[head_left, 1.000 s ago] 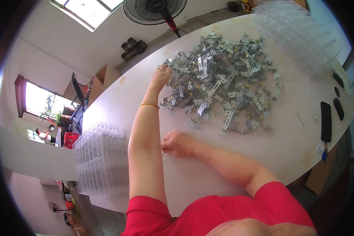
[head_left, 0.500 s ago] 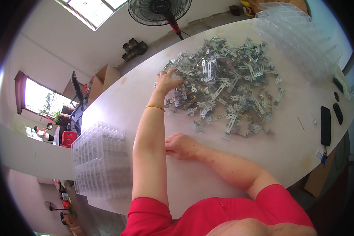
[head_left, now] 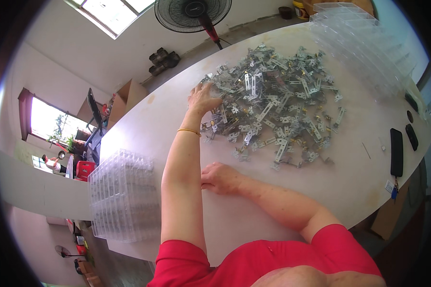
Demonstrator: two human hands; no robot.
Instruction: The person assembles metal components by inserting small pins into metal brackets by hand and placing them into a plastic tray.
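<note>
A large heap of small silvery metal brackets (head_left: 282, 105), some with brass-coloured bits, lies on the pale table. My left hand (head_left: 203, 98), with a yellow bangle on its wrist, reaches to the heap's left edge. Its fingers are apart, the thumb stretched toward the brackets, and no part shows in its grasp. Close to my body, my right hand (head_left: 220, 178) rests on the table with its fingers curled. Its fingertips go behind my left forearm, so whatever they hold is hidden.
Stacked clear plastic trays (head_left: 124, 196) stand at the table's left edge. More clear trays (head_left: 364, 52) lean in a row at the far right. A black case (head_left: 396, 152), keys (head_left: 394, 189) and a thin rod (head_left: 366, 150) lie to the right. A fan (head_left: 194, 12) stands beyond the table.
My left hand has shifted slightly left at the heap's edge, and its fingers look more spread. My right hand stays in place.
</note>
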